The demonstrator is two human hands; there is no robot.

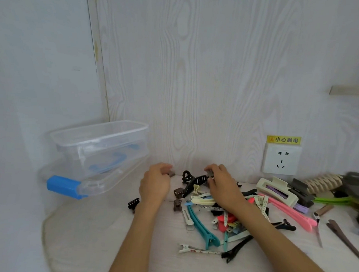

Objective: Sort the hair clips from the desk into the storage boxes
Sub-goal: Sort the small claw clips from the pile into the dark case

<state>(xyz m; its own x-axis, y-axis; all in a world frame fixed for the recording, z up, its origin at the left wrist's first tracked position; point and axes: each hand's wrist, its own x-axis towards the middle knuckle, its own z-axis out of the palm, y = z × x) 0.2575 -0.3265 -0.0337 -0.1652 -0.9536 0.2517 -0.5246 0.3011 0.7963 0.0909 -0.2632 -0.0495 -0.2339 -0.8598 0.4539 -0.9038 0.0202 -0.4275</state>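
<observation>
A pile of hair clips (228, 211) in many colours lies on the white desk (92, 240). My left hand (155, 182) pinches a small brown claw clip (171, 173) near the wall. My right hand (219, 180) holds another small dark claw clip (210, 173) above a large black claw clip (193, 183). Two small brown claw clips (178, 193) (177, 204) lie between my hands. A small black claw clip (133, 203) rests alone to the left. A clear storage box (101, 146) stands at the back left on a clear lid with a blue latch (63, 186).
A wall socket (281, 158) with a yellow warning label sits on the back wall to the right. Larger claw clips, cream (276, 190), grey and green, crowd the right edge. A long teal clip (200, 226) and a pink one (289, 211) lie in the pile.
</observation>
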